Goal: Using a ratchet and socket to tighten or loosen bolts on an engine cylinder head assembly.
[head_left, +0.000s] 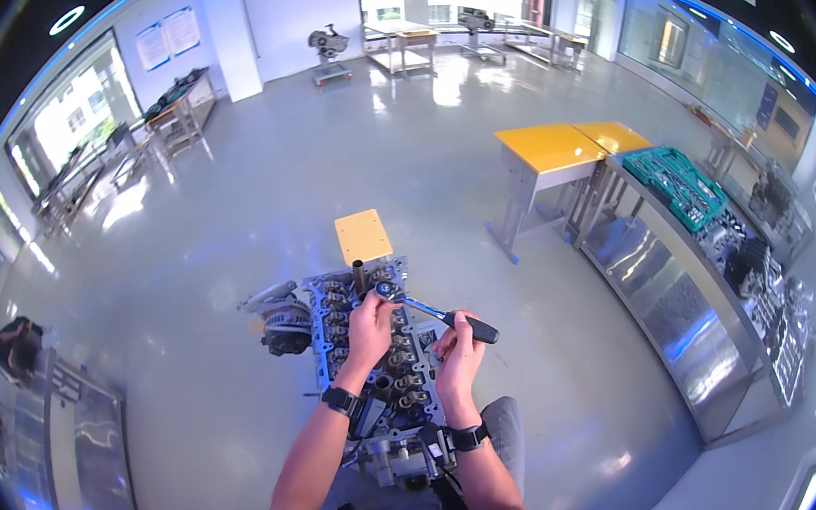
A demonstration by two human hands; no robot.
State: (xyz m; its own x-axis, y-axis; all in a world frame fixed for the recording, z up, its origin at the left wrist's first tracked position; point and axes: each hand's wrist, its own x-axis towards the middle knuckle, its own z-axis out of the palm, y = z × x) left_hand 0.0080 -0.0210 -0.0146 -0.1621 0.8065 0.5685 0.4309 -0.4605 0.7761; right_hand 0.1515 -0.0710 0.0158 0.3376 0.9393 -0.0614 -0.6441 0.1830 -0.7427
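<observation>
A ratchet wrench [425, 307] with a chrome shaft and a black handle lies across the far end of an engine cylinder head [328, 324], its handle pointing right. My left hand [369, 331] is closed round the wrench's head end, low over the metal. Its fingers hide what sits beneath, so I cannot tell whether the wrench is seated on a bolt. On the handle end, my right hand [459, 362] is wrapped just right of the engine. Rows of valve gear run down both sides of the cylinder head. A dark upright tube [359, 274] rises beside my left fingertips.
An alternator-like part [286, 320] juts from the engine's left side. Beyond the engine is a yellow stool top [364, 236]. At right, a metal bench [661, 284] carries a green tool case [675, 187] and engine parts, next to a yellow table [547, 146].
</observation>
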